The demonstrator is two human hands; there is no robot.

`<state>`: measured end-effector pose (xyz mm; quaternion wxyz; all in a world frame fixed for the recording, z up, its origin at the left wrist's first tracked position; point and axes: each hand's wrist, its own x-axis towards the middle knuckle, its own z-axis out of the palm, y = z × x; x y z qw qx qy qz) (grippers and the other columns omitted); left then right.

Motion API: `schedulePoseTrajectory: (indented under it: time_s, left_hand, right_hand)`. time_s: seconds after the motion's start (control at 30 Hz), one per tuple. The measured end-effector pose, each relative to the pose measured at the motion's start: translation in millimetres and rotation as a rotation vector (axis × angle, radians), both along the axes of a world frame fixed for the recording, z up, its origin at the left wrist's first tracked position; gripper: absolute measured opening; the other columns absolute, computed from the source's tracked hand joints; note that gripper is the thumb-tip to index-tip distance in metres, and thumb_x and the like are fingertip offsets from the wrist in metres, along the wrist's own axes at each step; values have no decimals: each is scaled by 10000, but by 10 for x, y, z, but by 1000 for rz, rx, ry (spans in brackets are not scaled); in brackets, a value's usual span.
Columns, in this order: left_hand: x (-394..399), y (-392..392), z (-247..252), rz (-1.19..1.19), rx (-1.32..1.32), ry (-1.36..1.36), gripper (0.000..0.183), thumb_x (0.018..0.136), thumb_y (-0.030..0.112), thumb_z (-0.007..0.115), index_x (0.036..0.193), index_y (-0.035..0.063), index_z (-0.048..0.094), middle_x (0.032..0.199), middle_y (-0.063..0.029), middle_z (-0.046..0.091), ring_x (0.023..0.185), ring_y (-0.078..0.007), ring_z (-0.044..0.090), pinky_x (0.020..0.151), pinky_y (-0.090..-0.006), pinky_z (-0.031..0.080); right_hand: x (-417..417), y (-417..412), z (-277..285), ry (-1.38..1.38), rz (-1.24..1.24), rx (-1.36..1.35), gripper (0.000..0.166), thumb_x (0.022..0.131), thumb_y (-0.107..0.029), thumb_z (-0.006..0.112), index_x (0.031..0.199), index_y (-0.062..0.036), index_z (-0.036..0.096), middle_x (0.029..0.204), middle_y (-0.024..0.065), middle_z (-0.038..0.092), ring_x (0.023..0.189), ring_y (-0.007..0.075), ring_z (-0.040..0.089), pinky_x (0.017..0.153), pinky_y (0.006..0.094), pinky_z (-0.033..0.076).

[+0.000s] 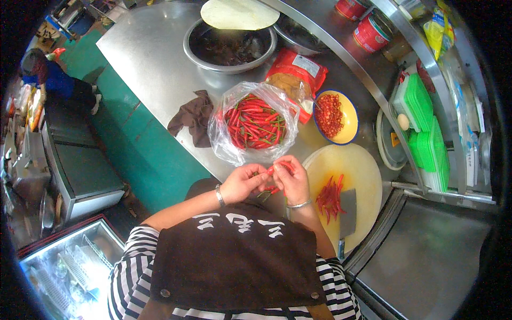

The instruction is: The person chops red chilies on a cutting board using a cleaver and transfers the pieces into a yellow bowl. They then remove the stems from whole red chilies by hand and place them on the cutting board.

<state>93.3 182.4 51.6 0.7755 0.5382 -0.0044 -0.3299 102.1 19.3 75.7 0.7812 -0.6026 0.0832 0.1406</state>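
Both hands meet at the counter's edge, just below a clear plastic bag (216,136) full of red chili peppers (256,124). My left hand (245,183) pinches the end of a red chili. My right hand (292,180) is closed around red chilies, its fingertips touching the left's. A few more chilies with green stems (270,191) show below the fingers. To the right, a pile of red chilies (331,198) lies on a round cutting board (360,164), beside a cleaver (348,212). A yellow bowl (351,116) above the board holds chopped red chili.
A dark brown cloth (194,116) lies left of the bag. Behind are a metal basin (190,52) with dark contents and a red food packet (316,74). A shelf with green plastic trays (434,148) runs along the right. Another person (60,80) bends at the far left.
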Motion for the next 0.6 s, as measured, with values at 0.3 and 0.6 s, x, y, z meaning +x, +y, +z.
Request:
schedulePoseTrajectory:
  time_s: [0.3, 0.6]
  left_hand:
    - [-2, -19, -195, 38, 353, -12, 270, 915, 264, 487, 769, 50, 562, 601, 24, 522, 511, -49, 467, 464, -201, 373]
    - [-33, -45, -211, -60, 208, 15, 243, 908, 252, 485, 839, 37, 572, 675, 11, 550, 572, -59, 483, 524, -210, 408]
  right_hand:
    - [-81, -460, -404, 26, 165, -607, 162, 819, -153, 622, 872, -28, 534, 575, 5, 519, 477, 85, 460, 451, 254, 394]
    - [-99, -577, -59, 52, 12, -201, 235, 923, -166, 451, 1089, -14, 518, 654, 27, 507, 527, 105, 450, 487, 230, 371]
